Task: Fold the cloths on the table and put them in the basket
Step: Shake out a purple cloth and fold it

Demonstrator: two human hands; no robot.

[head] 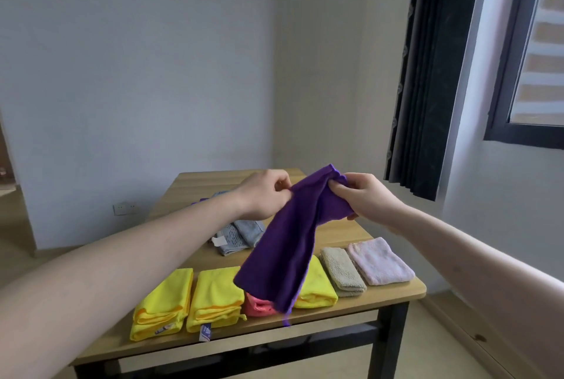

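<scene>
While curled, both hands' fingers [337, 186] pinch purple cloth [287, 244] — aloft.

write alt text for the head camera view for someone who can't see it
Both hands, left and right, hold a purple cloth up above a wooden table, pinching its top edge so it hangs down. Along the table's near edge lies a row of folded cloths: three yellow, one pink-red, one beige, one pale pink. A grey cloth lies behind them.
</scene>
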